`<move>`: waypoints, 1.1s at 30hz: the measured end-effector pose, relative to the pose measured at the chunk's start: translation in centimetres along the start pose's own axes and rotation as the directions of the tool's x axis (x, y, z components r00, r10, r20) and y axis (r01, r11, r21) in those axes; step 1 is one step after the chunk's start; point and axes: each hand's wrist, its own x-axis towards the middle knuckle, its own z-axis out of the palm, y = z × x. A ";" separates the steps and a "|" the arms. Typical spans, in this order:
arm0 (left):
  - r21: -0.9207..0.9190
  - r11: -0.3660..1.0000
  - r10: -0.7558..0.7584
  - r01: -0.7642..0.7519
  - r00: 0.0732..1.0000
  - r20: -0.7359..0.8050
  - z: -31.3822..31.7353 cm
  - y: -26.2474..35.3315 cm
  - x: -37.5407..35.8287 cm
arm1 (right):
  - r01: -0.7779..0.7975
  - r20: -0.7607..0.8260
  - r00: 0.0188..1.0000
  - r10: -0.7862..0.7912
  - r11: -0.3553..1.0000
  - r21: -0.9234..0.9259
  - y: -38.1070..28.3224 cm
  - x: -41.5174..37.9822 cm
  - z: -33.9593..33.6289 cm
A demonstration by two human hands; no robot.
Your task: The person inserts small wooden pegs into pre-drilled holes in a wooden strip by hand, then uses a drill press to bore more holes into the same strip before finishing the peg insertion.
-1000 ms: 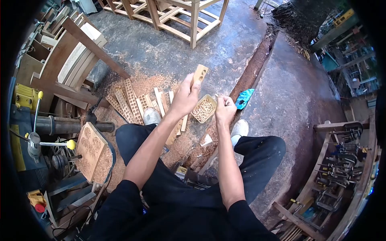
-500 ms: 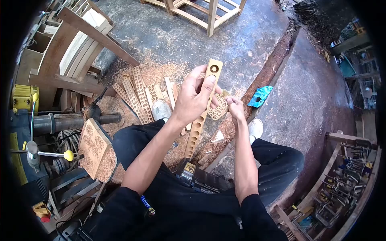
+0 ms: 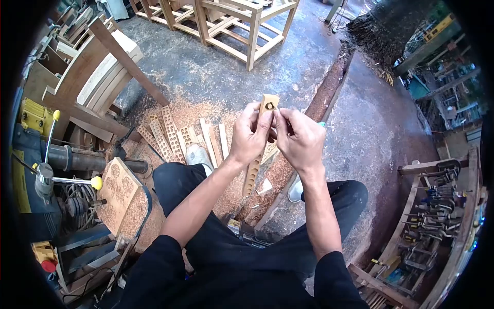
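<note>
Left hand [image 3: 250,138] has a grip on the drilled strip [image 3: 259,147] while my right hand [image 3: 300,139] pinches something at its top hole [image 3: 269,105], lower holes look empty.

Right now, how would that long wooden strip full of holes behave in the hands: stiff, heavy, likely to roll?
The wooden strip probably stays stiff: it juts straight past the left hand. Likely light, being thin and full of holes. Its flat faces suggest it would not roll. The right hand pinches at its top hole.
</note>
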 end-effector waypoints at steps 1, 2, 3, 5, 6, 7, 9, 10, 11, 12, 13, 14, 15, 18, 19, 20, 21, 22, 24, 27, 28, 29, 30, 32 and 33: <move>-0.007 1.000 0.016 -0.016 1.000 -0.004 0.0 -0.3 -0.3 | 0.009 -0.025 1.000 -0.010 1.000 -0.022 -0.3 -0.2 0.1; -0.014 0.999 0.032 -0.032 0.999 -0.008 -0.1 -0.5 -0.4 | 0.018 -0.051 0.999 -0.020 0.999 -0.043 -0.5 -0.4 0.3; -0.040 0.999 0.028 -0.027 1.000 0.004 -0.3 -0.6 -0.3 | -0.013 -0.029 1.000 0.012 0.999 -0.042 -0.8 -0.6 0.4; -0.093 0.996 0.013 -0.011 1.000 0.027 -0.9 -0.7 -0.3 | 0.023 -0.012 1.000 -0.024 0.999 -0.036 -0.8 -0.7 0.6; -0.087 0.996 0.002 0.000 1.000 0.022 -0.8 -0.3 -0.3 | 0.043 -0.002 0.999 -0.043 0.999 -0.032 -0.8 -0.6 0.7; -0.082 0.997 -0.009 0.010 1.000 0.017 -0.8 0.1 -0.3 | 0.019 0.012 1.000 -0.020 1.000 0.008 -0.9 -0.7 0.7; 0.053 0.998 -0.020 0.018 0.999 0.039 -1.2 0.0 -0.1 | 0.041 0.018 0.999 -0.041 0.999 0.004 -0.7 -1.0 0.6; 0.121 0.992 -0.029 0.023 0.998 0.047 -1.4 -0.2 -0.1 | 0.050 0.023 0.998 -0.050 0.999 0.003 -0.6 -1.0 0.5; 0.197 0.980 -0.032 0.027 0.999 0.021 -1.4 -0.3 -0.2 | 0.040 0.038 0.998 -0.040 0.999 0.005 -0.6 -0.9 0.3; 0.252 0.968 0.001 -0.012 0.999 0.044 -1.3 -0.3 -0.1 | 0.056 0.040 0.998 -0.056 0.998 0.001 -0.3 -0.9 0.2; 0.304 0.951 0.029 -0.050 0.997 0.072 -1.3 -0.2 0.0 | 0.069 0.041 0.997 -0.069 0.998 -0.005 0.0 -1.0 0.1; 0.354 0.931 0.055 -0.088 0.993 0.102 -1.2 -0.2 0.1 | 0.081 0.042 0.996 -0.081 0.997 -0.011 0.4 -1.1 0.0; 0.373 0.921 0.075 -0.115 0.990 0.120 -1.0 -0.2 0.2 | 0.083 0.054 0.995 -0.083 0.997 -0.002 1.0 -1.1 -0.1; 0.239 0.956 -0.218 0.168 0.956 0.199 -1.6 -0.4 -0.1 | 0.076 0.117 0.990 -0.076 0.997 0.001 2.3 -1.5 -0.8; 0.255 0.949 -0.239 0.184 0.949 0.206 -1.5 -0.6 -0.2 | 0.069 0.156 0.985 -0.066 0.997 -0.015 2.4 -1.6 -1.3; 0.271 0.942 -0.258 0.196 0.942 0.214 -1.4 -0.9 -0.1 | 0.066 0.194 0.979 -0.059 0.997 -0.030 2.5 -1.7 -1.6; 0.285 0.935 -0.275 0.209 0.936 0.218 -1.3 -1.1 0.1 | 0.041 0.234 0.972 -0.023 0.997 -0.071 2.4 -2.0 -1.6; 0.190 0.946 -0.304 0.264 0.924 0.233 -1.1 -1.1 0.0 | 0.027 0.238 0.971 -0.013 0.998 -0.058 2.5 -2.1 -1.6; 0.003 0.929 -0.355 0.369 0.892 0.280 -0.7 -1.0 0.3 | -0.006 0.233 0.972 0.015 0.999 -0.038 2.7 -2.1 -1.6; -0.047 0.878 -0.448 0.476 0.852 0.272 -0.6 -0.5 0.5 | 0.068 0.263 0.964 -0.045 0.995 -0.079 2.6 -1.5 -2.4; -0.019 0.884 -0.442 0.467 0.850 0.286 -0.6 -0.5 0.4 | 0.091 0.279 0.958 -0.061 0.991 -0.097 2.6 -1.2 -2.7; 0.007 0.890 -0.436 0.455 0.849 0.299 -0.6 -0.7 0.5 | 0.116 0.296 0.952 -0.078 0.987 -0.113 2.5 -0.9 -3.1; 0.032 0.897 -0.429 0.442 0.848 0.311 -0.7 -0.8 0.5 | 0.143 0.315 0.944 -0.096 0.981 -0.128 2.6 -0.7 -3.2; 0.046 0.889 -0.446 0.456 0.840 0.309 -0.9 -0.9 0.5 | 0.152 0.328 0.939 -0.105 0.981 -0.121 3.2 -0.5 -3.2; 0.052 0.886 -0.454 0.462 0.836 0.308 -0.9 -1.0 0.6 | 0.158 0.334 0.936 -0.111 0.980 -0.118 3.5 -0.6 -3.2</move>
